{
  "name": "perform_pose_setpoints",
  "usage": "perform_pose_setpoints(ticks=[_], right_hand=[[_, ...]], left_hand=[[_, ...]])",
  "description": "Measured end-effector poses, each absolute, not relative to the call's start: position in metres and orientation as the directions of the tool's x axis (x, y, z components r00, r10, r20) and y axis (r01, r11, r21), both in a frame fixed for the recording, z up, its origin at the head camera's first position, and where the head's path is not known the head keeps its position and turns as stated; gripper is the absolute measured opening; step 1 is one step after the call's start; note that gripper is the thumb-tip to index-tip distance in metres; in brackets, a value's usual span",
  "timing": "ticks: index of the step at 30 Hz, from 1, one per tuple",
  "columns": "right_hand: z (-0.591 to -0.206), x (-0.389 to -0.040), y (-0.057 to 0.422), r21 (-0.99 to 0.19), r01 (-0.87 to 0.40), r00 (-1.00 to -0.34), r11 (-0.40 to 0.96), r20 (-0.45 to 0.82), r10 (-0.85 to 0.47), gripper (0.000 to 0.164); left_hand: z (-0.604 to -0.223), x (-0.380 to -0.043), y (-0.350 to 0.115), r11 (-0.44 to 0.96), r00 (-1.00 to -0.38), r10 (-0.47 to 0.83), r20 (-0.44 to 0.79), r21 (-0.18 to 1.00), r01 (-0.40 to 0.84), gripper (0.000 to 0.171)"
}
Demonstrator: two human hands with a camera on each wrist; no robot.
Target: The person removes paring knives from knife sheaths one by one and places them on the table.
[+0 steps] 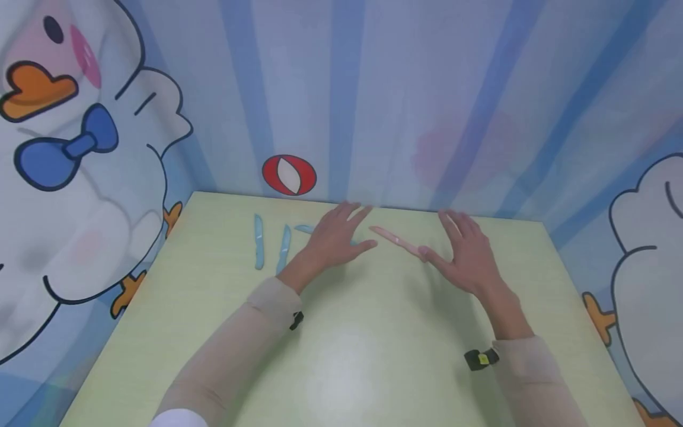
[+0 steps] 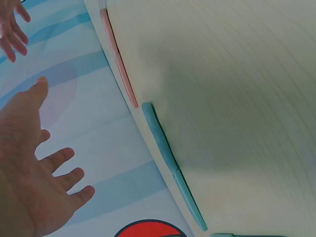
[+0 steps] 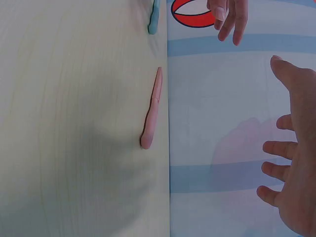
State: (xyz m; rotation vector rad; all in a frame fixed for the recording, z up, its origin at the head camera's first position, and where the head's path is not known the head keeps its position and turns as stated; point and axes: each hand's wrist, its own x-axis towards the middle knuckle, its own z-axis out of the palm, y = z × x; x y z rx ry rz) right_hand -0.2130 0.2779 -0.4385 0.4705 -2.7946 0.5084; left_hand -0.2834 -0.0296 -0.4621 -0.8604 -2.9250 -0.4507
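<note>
Pink knife [image 1: 396,239] is lying between L hand [image 1: 331,240] & R hand [image 1: 471,256], both hovering wide, empty (prob. light, stiff; grip handle [image 3: 149,127]).

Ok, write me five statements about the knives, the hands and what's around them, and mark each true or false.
1. One pink knife and three blue knives lie on the table. True.
2. The left hand partly hides one of the blue knives in the head view. True.
3. The right hand grips the pink knife. False: it holds nothing, and the right wrist view shows it apart from the knife.
4. In the head view, the pink knife lies left of all the blue knives. False: it lies to their right.
5. The red-and-white shape lies on the table. False: it is on the backdrop.
</note>
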Motion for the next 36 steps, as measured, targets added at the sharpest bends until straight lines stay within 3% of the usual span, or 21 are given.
perform_pose_setpoints(ticks=[7, 22, 36], right_hand=[[-0.448, -0.222, 0.280, -0.309, -0.374, -0.901, 0.875, 0.343, -0.264, 0.085], [-0.464, -0.234, 0.276, -0.388, -0.314, -0.944, 0.867, 0.228, -0.240, 0.083], [-0.487, -0.243, 0.269, -0.372, -0.306, -0.947, 0.876, 0.216, -0.239, 0.076]], left_hand=[[-0.471, -0.290, -0.017, 0.787, -0.836, 0.538, 0.111, 0.290, 0.545, 0.082], [-0.487, -0.300, 0.004, 0.769, -0.832, 0.552, 0.045, 0.358, 0.530, 0.072], [-0.513, -0.310, 0.016, 0.760, -0.823, 0.560, 0.095, 0.336, 0.556, 0.057]])
